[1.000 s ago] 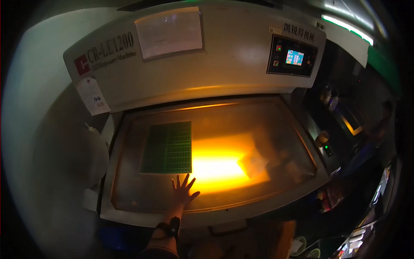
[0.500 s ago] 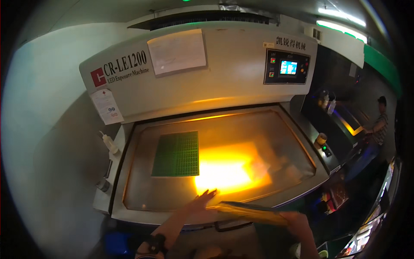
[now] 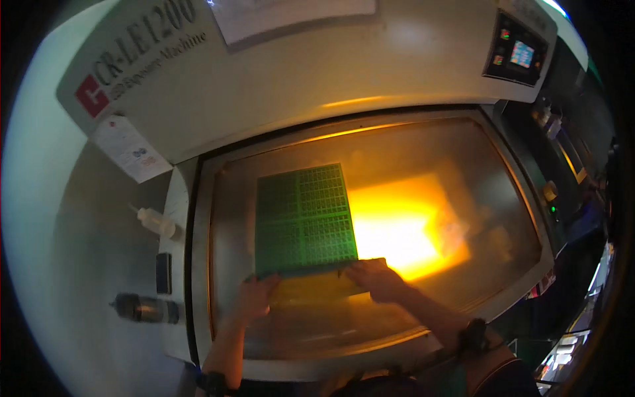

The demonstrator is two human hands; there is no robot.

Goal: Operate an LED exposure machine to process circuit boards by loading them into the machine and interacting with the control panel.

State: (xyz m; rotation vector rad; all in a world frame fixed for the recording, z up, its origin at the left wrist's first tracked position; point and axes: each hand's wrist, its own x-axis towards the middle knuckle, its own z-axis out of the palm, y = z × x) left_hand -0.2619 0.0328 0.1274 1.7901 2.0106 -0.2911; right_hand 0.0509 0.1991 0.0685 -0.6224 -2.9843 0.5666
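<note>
My left hand [image 3: 258, 294] and my right hand [image 3: 376, 276] grip opposite sides of a thin, flat amber sheet [image 3: 307, 291] with a dark far edge. It is held over the front of the glass-like bed [image 3: 493, 245] of an exposure machine. Lying on the bed is a green circuit board panel [image 3: 304, 215] with a grid of small rectangles. The sheet's far edge meets or overlaps the panel's near edge; whether they touch I cannot tell. My right fingers are close to the panel's near right corner. Bright yellow light glows to the panel's right.
On the ledge to the left are a white squeeze bottle [image 3: 157, 223], a small dark block [image 3: 164, 273] and a dark cylindrical bottle [image 3: 147, 308]. The machine's hood [image 3: 278, 92] rises behind the bed, with a control panel [image 3: 521, 53] at its right. A raised frame [image 3: 512, 172] borders the bed.
My left hand has taken hold of the sheet, which only the right hand held before. The sheet has moved from the front right to the green panel's near edge. The view has tipped downward and closer.
</note>
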